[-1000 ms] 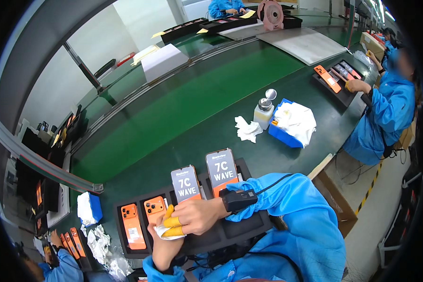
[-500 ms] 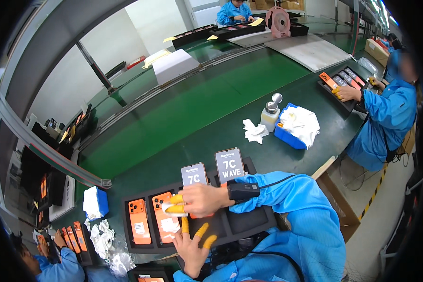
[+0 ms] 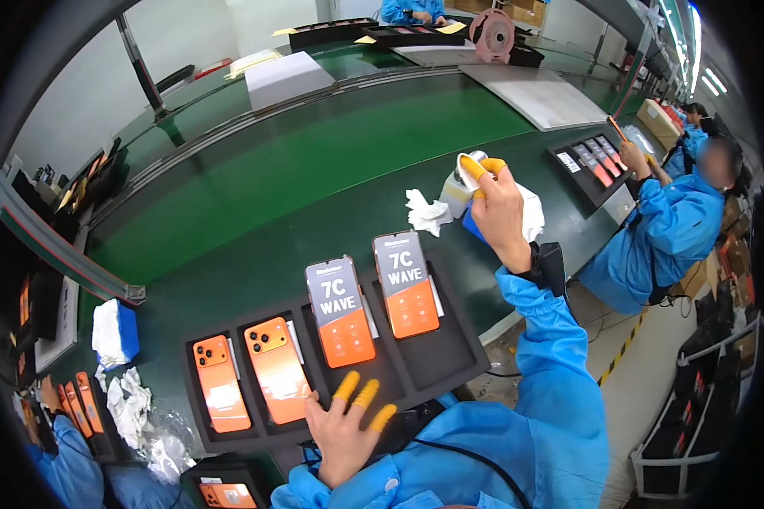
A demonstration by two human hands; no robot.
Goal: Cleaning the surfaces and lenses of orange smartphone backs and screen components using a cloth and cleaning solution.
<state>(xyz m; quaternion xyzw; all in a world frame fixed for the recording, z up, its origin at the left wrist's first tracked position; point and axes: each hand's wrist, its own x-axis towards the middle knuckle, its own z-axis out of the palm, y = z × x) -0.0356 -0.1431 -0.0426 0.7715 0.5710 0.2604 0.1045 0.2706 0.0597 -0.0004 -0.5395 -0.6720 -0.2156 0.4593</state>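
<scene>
My right hand (image 3: 502, 212), with yellow finger cots, pinches a white wiping cloth (image 3: 464, 176) over the top of a dispenser bottle (image 3: 453, 195); the fingers hide most of the bottle's cap. My left hand (image 3: 344, 437) has its fingers spread at the near edge of a black foam tray (image 3: 450, 356), beside an orange phone (image 3: 278, 373). That phone lies camera side up, as does the orange phone (image 3: 221, 394) to its left. Two phones with printed grey and orange screen films, one nearer (image 3: 339, 318) and one farther right (image 3: 406, 288), lean on the tray's far rim.
Crumpled white tissue (image 3: 429, 212) lies left of the bottle. A blue bin (image 3: 475, 227) of white cloths sits behind my right hand, another blue bin (image 3: 127, 332) at the left. Co-workers in blue sit right and lower left. A green conveyor belt (image 3: 314, 161) runs beyond.
My right hand has moved from the second orange phone up and right to the bottle, with the cloth. My left hand stays near the tray. The co-worker at right has lifted a phone.
</scene>
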